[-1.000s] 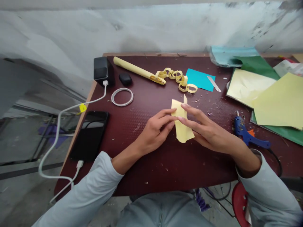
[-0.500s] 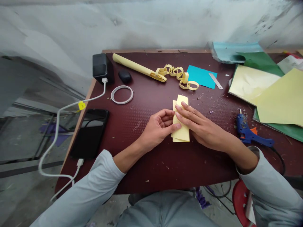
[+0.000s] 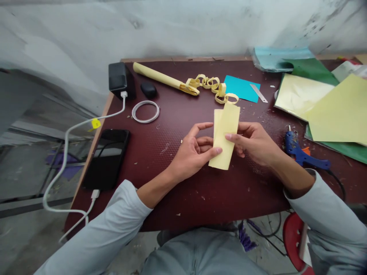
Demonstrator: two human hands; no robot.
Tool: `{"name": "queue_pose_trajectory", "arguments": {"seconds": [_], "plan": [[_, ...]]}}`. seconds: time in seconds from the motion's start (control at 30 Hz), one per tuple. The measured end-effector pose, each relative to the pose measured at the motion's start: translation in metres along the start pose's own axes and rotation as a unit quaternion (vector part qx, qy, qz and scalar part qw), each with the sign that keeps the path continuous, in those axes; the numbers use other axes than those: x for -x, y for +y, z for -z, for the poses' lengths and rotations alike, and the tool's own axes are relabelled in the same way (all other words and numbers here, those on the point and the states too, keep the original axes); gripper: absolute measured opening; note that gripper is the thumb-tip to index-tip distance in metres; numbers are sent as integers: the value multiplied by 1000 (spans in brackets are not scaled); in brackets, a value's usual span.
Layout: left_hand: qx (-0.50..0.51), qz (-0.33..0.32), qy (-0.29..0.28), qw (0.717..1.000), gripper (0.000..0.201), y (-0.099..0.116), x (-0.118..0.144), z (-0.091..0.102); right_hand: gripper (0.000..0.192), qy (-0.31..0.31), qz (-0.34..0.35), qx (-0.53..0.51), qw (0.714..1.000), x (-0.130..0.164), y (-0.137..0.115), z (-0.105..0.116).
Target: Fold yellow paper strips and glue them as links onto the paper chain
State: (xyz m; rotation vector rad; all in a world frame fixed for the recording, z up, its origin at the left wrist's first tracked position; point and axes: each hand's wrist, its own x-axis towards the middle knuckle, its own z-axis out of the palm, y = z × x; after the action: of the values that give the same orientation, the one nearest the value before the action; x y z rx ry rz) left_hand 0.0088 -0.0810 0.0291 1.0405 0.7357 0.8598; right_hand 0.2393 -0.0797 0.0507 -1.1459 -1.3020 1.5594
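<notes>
Both hands, the left hand (image 3: 193, 152) and the right hand (image 3: 254, 141), pinch a yellow paper strip (image 3: 224, 135) (held upright, just above the tabletop (image 3: 177, 183)), with a paper chain (image 3: 213, 88) and glue gun (image 3: 301, 156) beyond.

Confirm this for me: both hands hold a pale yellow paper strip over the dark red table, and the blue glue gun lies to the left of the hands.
One detail is off. The head view shows the blue glue gun lying to the right of the hands, by the right hand. The rest stands: the left hand and right hand hold the pale yellow paper strip over the dark red table.
</notes>
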Motion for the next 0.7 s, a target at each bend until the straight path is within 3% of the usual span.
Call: {"name": "queue_pose_trajectory", "arguments": {"seconds": [0.1, 0.2, 0.43, 0.7], "plan": [[-20, 1, -8, 1000, 49, -2, -1, 0, 36, 16, 4, -32, 999, -1, 3, 2], [-40, -19, -15, 999, 38, -4, -2, 1, 41, 8, 2, -34, 999, -2, 7, 4], [-40, -14, -25, 999, 45, -5, -1, -2, 31, 42, 38, -27, 998, -4, 11, 0], [-23, 8, -42, 999, 49, -8, 0, 0, 28, 29, 44, -51, 997, -1, 6, -3]]}}
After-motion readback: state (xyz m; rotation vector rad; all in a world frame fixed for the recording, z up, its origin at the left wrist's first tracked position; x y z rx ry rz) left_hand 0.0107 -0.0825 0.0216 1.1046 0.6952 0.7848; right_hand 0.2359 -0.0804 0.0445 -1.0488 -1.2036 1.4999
